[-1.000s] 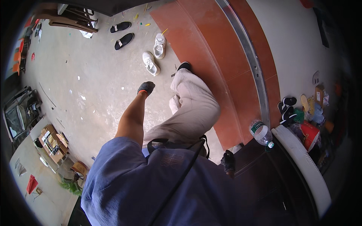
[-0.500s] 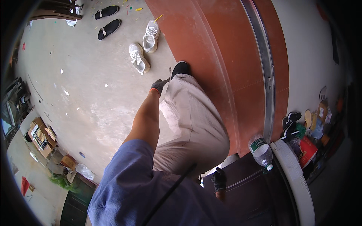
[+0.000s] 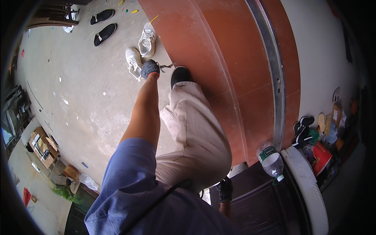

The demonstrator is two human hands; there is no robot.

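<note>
My left hand (image 3: 150, 69), in a dark grey knit glove with an orange cuff, is closed around a thin dark bent tool or strip whose kind I cannot make out (image 3: 168, 65). It is in front of the pair of white lace-up sneakers (image 3: 134, 62) and hides part of the nearer one. The free end of the thin thing points right, towards the black shoe (image 3: 180, 75) on my foot. My right hand (image 3: 225, 190), in a dark glove, is low beside my thigh, at the edge of a dark brown panel (image 3: 258, 196). Its fingers are mostly hidden.
Two black slip-on shoes (image 3: 105, 34) lie beyond the sneakers on grey concrete. A red-brown tiled step (image 3: 243, 51) with a metal track (image 3: 276, 78) runs along the right. A clear plastic bottle (image 3: 270, 160) is by the panel. Shoes and bags (image 3: 319, 145) are piled at the right.
My left hand has moved up and left, from beside my trouser leg to the white sneakers, with the thin thing in it. The view has shifted slightly; my right hand stays near the panel's edge.
</note>
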